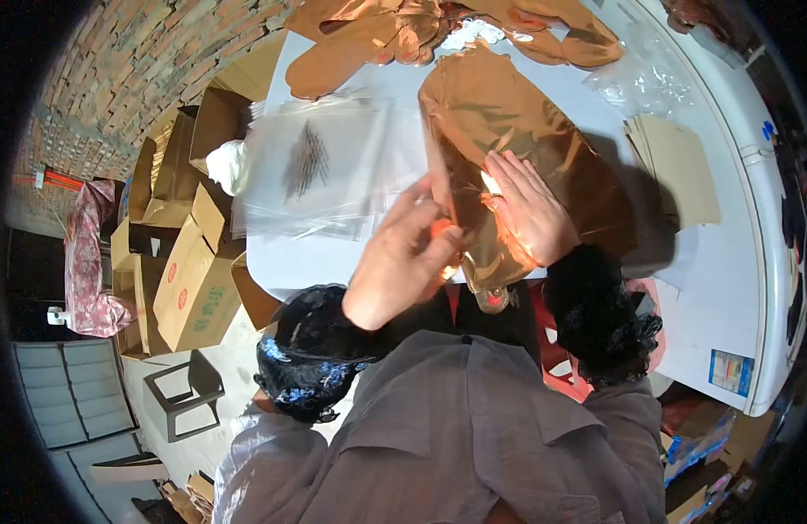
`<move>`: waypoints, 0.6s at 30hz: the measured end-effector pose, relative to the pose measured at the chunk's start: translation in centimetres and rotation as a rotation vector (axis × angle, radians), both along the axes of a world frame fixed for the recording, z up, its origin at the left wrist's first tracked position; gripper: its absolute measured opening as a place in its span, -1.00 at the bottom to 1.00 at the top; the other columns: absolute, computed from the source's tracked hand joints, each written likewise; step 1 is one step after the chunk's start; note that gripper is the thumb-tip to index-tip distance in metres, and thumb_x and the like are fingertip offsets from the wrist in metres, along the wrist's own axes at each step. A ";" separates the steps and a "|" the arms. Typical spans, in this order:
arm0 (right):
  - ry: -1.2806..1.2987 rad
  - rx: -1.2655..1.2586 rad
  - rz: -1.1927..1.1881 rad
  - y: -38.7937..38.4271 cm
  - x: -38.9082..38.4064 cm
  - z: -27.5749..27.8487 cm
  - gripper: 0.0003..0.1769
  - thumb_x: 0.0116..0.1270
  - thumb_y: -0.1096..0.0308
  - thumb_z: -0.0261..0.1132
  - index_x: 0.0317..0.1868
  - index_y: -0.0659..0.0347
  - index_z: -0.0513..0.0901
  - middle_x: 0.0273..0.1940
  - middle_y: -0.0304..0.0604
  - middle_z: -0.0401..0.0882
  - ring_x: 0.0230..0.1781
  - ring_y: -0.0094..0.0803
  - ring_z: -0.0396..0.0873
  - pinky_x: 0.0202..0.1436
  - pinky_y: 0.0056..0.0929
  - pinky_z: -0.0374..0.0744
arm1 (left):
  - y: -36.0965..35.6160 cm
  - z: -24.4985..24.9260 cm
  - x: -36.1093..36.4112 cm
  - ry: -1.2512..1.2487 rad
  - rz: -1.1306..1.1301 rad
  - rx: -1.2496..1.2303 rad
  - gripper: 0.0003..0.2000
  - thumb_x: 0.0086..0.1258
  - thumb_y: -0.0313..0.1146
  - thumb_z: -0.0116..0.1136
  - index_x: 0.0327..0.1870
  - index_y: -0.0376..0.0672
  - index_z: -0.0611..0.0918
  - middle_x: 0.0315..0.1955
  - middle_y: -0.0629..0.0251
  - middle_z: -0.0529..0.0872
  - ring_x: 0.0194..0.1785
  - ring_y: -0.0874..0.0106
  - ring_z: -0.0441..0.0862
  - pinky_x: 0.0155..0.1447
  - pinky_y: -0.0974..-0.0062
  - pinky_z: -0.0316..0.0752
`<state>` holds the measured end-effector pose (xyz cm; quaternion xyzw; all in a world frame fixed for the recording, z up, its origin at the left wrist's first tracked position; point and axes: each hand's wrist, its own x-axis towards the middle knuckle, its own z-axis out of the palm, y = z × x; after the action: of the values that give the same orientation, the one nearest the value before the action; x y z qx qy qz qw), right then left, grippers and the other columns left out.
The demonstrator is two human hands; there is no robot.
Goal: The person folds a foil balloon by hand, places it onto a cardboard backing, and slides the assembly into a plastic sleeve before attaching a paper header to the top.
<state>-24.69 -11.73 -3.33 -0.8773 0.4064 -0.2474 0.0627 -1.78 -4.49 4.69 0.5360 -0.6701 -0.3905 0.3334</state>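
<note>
A flat, copper-coloured foil balloon [508, 105] lies on the white table, its narrow end [491, 297] hanging at the near edge. My right hand [530, 210] rests on the foil with fingers stretched out flat. At the balloon's left edge, my left hand [403, 249] is closed, fingers curled toward the thumb. A small orange-red spot shows between them; I cannot tell what they hold. Left of the balloon is a stack of clear plastic bags [334, 166], with a dark printed patch showing on top.
More copper foil pieces [342, 65] lie along the table's far side, around a small white heap [472, 33]. Clear crumpled plastic [644, 87] and brown card sheets [683, 170] are on the right. Cardboard boxes [198, 284] and a dark stool [189, 397] stand left.
</note>
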 end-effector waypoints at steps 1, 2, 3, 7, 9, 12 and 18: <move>0.004 0.011 -0.006 0.0 0.0 -0.1 -0.40 0.47 0.37 0.17 0.47 0.36 0.29 0.47 0.11 0.29 0.54 -0.02 0.20 0.60 -0.12 0.16 | -0.2 -0.1 -0.7 0.010 -0.032 0.034 -0.73 0.46 -0.37 0.23 0.07 -0.30 0.59 0.43 -0.04 0.36 0.19 0.21 0.55 0.18 0.36 0.47; 0.036 -0.010 -0.006 -0.1 -0.2 -0.5 -0.39 0.45 0.36 0.19 0.44 0.39 0.32 0.47 0.12 0.29 0.54 -0.02 0.20 0.61 -0.12 0.16 | -0.4 -0.1 -1.4 0.074 -0.050 0.100 -0.80 0.46 -0.39 0.24 -0.03 -0.31 0.60 0.46 -0.06 0.34 0.46 0.15 0.38 0.42 0.34 0.32; 0.069 -0.032 -0.006 -0.3 -0.3 -0.9 -0.39 0.42 0.35 0.20 0.42 0.42 0.34 0.46 0.14 0.29 0.53 -0.01 0.20 0.61 -0.12 0.16 | -0.8 -0.7 -1.8 -0.030 -0.113 -0.026 -0.76 0.45 -0.40 0.22 0.04 -0.32 0.59 0.45 -0.09 0.33 0.44 0.07 0.41 0.38 0.32 0.38; 0.107 -0.048 -0.009 -0.4 -0.7 -1.3 -0.36 0.28 0.41 0.25 0.34 0.55 0.38 0.44 0.18 0.31 0.54 0.00 0.19 0.63 -0.12 0.13 | -1.8 -2.0 -3.1 -0.186 -0.211 -0.177 -0.70 0.38 -0.41 0.24 0.06 -0.35 0.57 0.41 -0.18 0.35 0.44 -0.09 0.36 0.40 0.27 0.39; 0.099 -0.043 -0.015 -0.3 -0.5 -1.1 -0.35 0.25 0.43 0.25 0.34 0.55 0.39 0.44 0.16 0.31 0.55 -0.02 0.18 0.64 -0.13 0.13 | -2.3 -2.7 -3.2 -0.245 -0.234 -0.188 -0.70 0.37 -0.40 0.24 0.06 -0.34 0.58 0.39 -0.20 0.37 0.45 -0.12 0.33 0.44 0.24 0.35; 0.069 -0.053 0.000 -0.2 -0.5 -0.8 -0.34 0.22 0.46 0.25 0.34 0.55 0.39 0.45 0.13 0.31 0.56 -0.06 0.17 0.64 -0.14 0.13 | -2.5 -3.2 -3.3 -0.349 -0.258 -0.213 -0.70 0.38 -0.35 0.23 0.05 -0.30 0.60 0.37 -0.22 0.40 0.47 -0.16 0.29 0.48 0.16 0.28; 0.047 -0.060 0.014 -0.2 -0.5 -0.6 -0.34 0.21 0.45 0.24 0.33 0.54 0.40 0.46 0.13 0.31 0.55 -0.06 0.18 0.64 -0.12 0.13 | -2.7 -3.4 -3.7 -0.422 -0.277 -0.204 -0.73 0.43 -0.24 0.18 0.01 -0.20 0.63 0.38 -0.20 0.40 0.52 -0.15 0.22 0.54 0.01 0.10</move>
<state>-25.18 -11.93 -3.89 -0.8872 0.3941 -0.2382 0.0284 -5.44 -7.15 1.27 0.4723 -0.8277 -0.2424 0.1820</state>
